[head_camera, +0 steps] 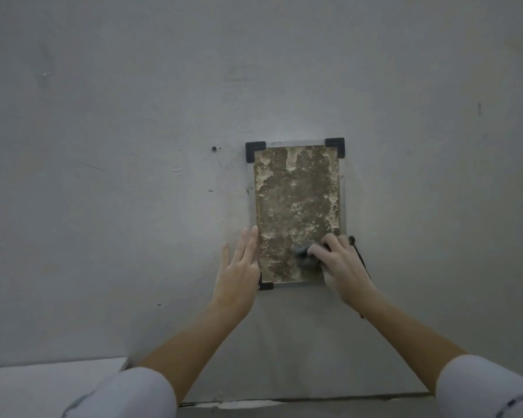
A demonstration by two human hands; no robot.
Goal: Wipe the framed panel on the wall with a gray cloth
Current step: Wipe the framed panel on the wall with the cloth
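The framed panel (296, 206) hangs upright on the grey wall, with a mottled brown and beige face, a thin metal frame and black corner brackets. My right hand (341, 265) presses a bunched gray cloth (304, 256) against the panel's lower right part and covers that corner. My left hand (239, 267) lies flat with fingers spread on the wall at the panel's lower left edge, touching the frame. A thin dark cord (360, 257) hangs by my right wrist.
The grey wall (133, 146) fills the view, with a small screw (213, 148) left of the panel's top. A pale ledge or floor strip (43, 387) runs along the bottom left.
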